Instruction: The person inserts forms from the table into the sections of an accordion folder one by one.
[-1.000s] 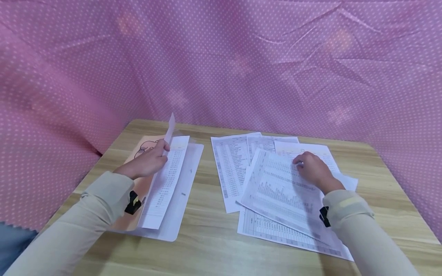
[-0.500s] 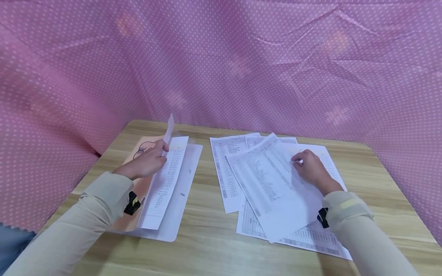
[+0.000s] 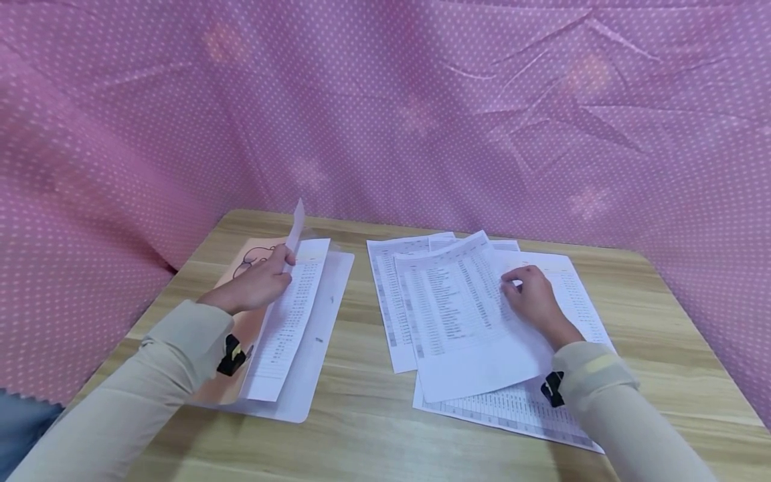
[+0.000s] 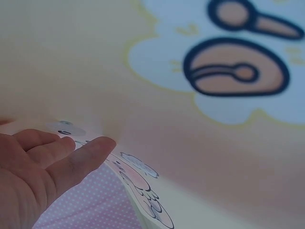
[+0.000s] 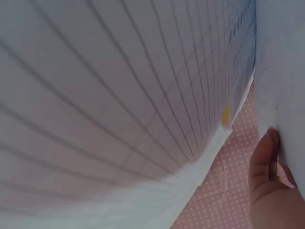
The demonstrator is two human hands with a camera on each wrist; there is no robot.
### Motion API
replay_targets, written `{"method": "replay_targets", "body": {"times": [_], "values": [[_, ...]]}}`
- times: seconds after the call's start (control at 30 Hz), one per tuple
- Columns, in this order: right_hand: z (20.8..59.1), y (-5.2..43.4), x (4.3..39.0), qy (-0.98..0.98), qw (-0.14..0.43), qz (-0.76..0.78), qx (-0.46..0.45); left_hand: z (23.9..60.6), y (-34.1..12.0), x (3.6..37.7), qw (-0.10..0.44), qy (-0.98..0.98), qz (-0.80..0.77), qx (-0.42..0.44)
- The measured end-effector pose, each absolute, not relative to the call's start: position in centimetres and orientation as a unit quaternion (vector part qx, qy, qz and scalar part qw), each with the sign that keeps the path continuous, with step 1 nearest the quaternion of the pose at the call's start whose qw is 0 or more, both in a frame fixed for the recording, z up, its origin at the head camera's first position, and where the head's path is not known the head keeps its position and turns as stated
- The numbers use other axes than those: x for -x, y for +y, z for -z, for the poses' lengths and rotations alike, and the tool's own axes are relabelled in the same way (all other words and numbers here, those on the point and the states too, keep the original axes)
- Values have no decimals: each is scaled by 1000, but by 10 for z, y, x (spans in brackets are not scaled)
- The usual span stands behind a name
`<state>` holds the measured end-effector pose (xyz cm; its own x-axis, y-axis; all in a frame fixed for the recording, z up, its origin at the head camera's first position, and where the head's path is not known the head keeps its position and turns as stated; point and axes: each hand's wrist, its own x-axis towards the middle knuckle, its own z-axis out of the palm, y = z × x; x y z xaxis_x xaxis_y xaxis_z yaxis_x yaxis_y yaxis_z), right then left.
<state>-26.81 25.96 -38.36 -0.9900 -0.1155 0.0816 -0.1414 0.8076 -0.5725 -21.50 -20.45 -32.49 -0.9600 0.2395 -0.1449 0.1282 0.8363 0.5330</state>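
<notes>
I wear long, close-fitting sleeves of pale beige cloth on both arms, smooth and plain, reaching down to the wrists where the cuffs bunch a little. On my left sleeve (image 3: 150, 375) a small black strap piece with a yellow mark sits at the cuff. My right sleeve (image 3: 626, 422) carries a matching black strap at its cuff, and a lighter yellowish patch shows on top of that cuff. My left hand (image 3: 255, 284) and right hand (image 3: 533, 301) are bare, without rings or gloves.
</notes>
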Motion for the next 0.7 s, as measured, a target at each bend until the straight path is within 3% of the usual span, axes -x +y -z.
{"method": "replay_targets", "body": {"times": [0.37,0.53,0.7], "values": [[386,251,254,-915,-138,-374,-60,324,-205,216,105,952,-269,-99],[383,242,248,-898,-168,-402,-63,325,-205,216,107,952,-271,-96],[379,232,242,-889,-155,-423,-80,325,-205,215,109,949,-280,-97]]}}
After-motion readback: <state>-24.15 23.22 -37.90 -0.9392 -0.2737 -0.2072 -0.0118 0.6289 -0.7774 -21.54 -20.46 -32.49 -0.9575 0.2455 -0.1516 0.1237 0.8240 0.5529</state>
